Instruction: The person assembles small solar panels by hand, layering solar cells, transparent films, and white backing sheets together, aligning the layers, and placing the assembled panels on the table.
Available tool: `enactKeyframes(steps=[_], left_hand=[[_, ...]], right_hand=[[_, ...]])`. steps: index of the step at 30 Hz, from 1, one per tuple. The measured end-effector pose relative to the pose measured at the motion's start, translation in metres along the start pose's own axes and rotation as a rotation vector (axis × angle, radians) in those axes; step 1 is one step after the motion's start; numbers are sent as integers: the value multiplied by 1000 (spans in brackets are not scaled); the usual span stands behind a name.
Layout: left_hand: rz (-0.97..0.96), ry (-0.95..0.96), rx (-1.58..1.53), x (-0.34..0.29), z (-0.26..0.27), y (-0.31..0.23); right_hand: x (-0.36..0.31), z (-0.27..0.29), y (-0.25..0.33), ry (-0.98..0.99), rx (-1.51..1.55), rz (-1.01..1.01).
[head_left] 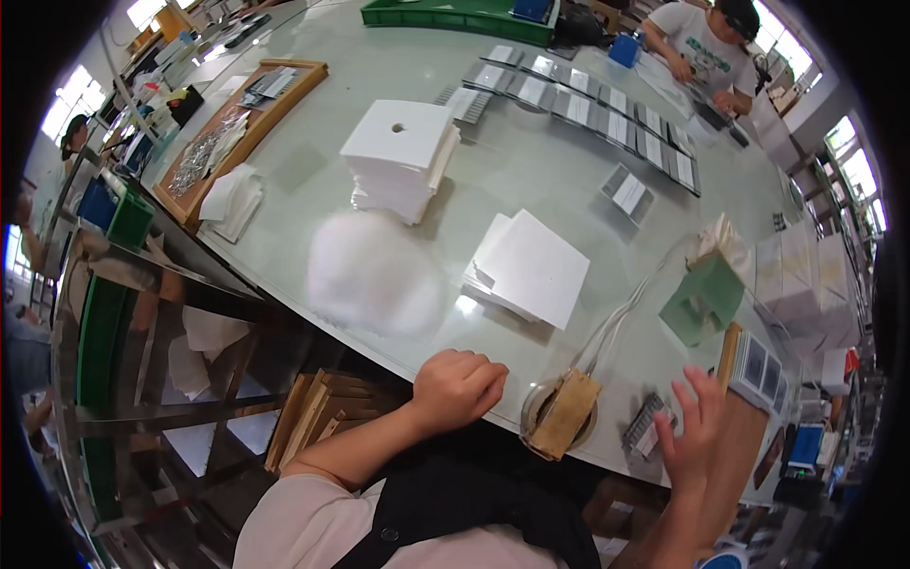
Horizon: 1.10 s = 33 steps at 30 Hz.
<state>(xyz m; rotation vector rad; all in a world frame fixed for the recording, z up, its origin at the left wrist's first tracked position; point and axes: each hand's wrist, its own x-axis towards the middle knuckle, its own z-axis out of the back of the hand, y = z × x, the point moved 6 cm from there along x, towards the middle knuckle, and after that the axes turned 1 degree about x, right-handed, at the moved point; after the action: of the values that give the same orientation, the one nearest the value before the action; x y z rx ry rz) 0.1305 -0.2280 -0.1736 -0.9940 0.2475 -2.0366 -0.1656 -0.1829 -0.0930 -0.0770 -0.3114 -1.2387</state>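
Note:
My left hand (458,387) rests in a curled fist at the table's near edge. Its palm side is hidden, so I cannot tell if anything is inside. My right hand (694,427) is raised at the near right with fingers apart and nothing in it. Beside its fingers lies a small grey comb-like piece with a pale label (646,427). Between my hands, a worn tan block (563,414) sits across a round metal holder with cables leading from it. Beyond my left hand are a stack of white sheets (531,267) and a fluffy white heap (372,273).
A tall stack of white pads (398,142) stands farther back. Rows of grey labelled pieces (578,109) lie at the far right. A wooden tray of metal parts (248,133) is at the left, a green block (703,296) at the right. A person (706,52) works across the table.

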Motion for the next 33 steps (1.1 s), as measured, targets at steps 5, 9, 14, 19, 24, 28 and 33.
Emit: enactKeyframes(steps=[5,9,14,19,24,28,33], left_hand=[[-17,-50,15,-3,5,6],[-81,-85,18,1,4,0],[-43,-111,46,-3,3,5],[-9,-55,52,-4,3,8],[-21,-60,43,-6,4,10],[-33,-57,32,-6,4,10],[-38,-53,28,-6,4,10]], right_hand=[[170,-31,47,-82,251,280],[301,-88,73,-38,312,427],[414,-153,113,58,189,337],[457,-182,116,180,90,240],[464,-197,112,221,67,240],[465,-201,112,201,25,266],[465,-200,115,142,16,295]])
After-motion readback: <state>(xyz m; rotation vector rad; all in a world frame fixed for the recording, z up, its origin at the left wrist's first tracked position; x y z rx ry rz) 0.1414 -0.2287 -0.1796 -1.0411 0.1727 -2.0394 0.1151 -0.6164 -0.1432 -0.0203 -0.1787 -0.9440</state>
